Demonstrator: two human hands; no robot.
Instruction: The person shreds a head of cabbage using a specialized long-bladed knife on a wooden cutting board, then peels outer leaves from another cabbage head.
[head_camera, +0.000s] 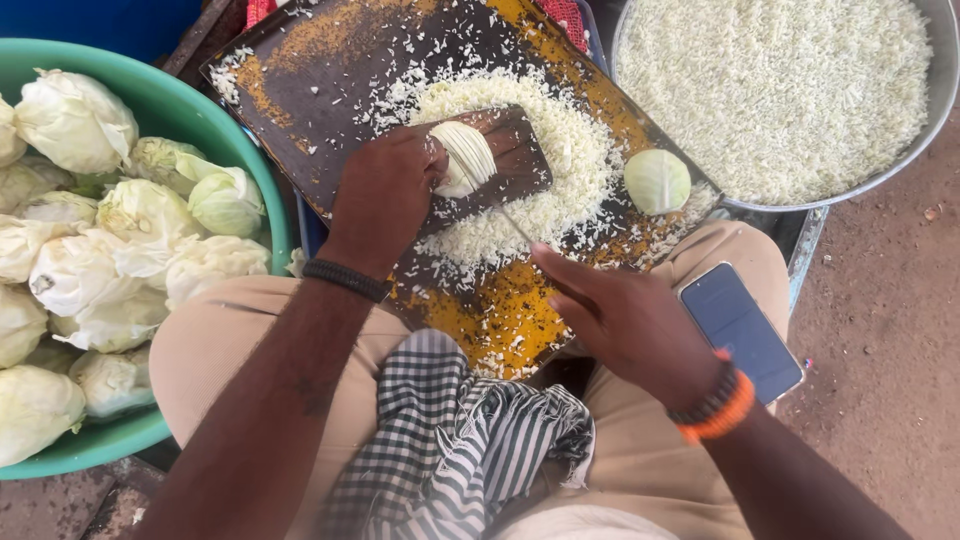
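Both forearms reach forward from the bottom of the view, bare to the elbow. The left hand (385, 195) lies palm down, fingers curled and pressing, with a dark band at the wrist. The right hand (625, 320) sits lower and nearer the body, fingers closed in a grip, forefinger stretched forward, orange and dark bands at its wrist.

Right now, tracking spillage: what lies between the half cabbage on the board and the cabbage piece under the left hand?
Head view: shredded cabbage heaped on the board.
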